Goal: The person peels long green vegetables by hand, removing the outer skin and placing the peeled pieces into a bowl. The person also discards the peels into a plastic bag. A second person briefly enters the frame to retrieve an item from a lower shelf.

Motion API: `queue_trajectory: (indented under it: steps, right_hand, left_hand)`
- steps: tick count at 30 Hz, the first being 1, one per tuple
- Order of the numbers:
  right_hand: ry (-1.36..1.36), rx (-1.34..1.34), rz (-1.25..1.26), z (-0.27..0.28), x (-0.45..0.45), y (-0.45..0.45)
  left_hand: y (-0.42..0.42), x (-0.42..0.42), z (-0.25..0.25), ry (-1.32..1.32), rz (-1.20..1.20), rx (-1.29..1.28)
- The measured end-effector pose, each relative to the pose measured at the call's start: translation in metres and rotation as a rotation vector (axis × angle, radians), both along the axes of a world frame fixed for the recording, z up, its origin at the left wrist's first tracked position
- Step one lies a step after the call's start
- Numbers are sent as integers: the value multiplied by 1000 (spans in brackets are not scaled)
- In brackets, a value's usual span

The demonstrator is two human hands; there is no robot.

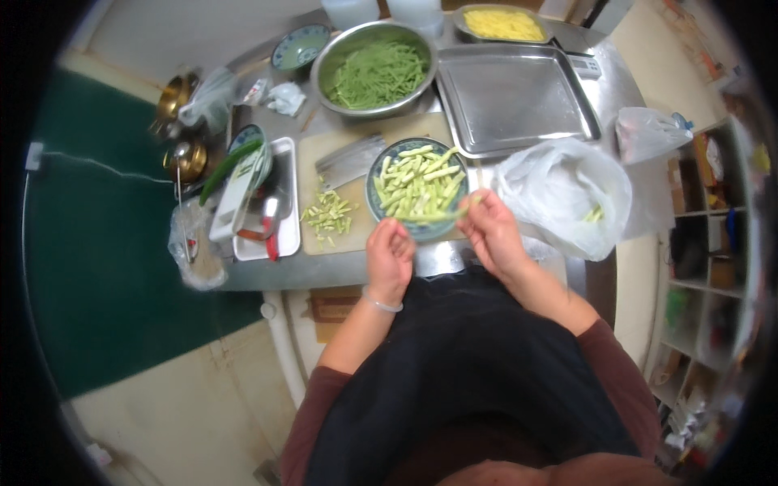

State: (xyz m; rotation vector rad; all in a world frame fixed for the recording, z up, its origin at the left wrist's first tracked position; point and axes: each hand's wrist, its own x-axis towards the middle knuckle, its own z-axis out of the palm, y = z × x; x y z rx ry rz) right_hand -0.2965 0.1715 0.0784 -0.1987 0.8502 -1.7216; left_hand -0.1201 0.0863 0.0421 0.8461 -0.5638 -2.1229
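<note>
A long pale-green bean pod (433, 216) is stretched between my two hands over the near edge of a blue-green patterned plate (369, 193). My left hand (390, 254) pinches its left end; my right hand (493, 229) grips the right end. Cut bean pieces (419, 179) are heaped on the plate. The plate rests partly on a cutting board (364, 240). On the board, left of the plate, lie small trimmed ends (330, 212) and a cleaver's wide blade (351, 163). An opened plastic bag (559, 194) with a few green pieces inside stands right of my right hand.
Behind the board are a steel bowl of shredded greens (377, 76) and a steel tray (516, 97). A white tray (296, 200) with a slicer (234, 200) and a red-handled tool (271, 234) sits left. A dish of yellow strips (503, 24) and a scale (585, 65) are farther back.
</note>
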Motion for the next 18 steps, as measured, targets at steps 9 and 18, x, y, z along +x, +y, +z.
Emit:
queue_trajectory:
  steps: [9,18]
  right_hand:
    - [141,-37,-92,11,-7,-14]
    - [197,106,58,0,-10,-22]
  left_hand:
    - [-50,46,-24,-137,241,21]
    - [-89,63,-2,-1582,-130,-1652]
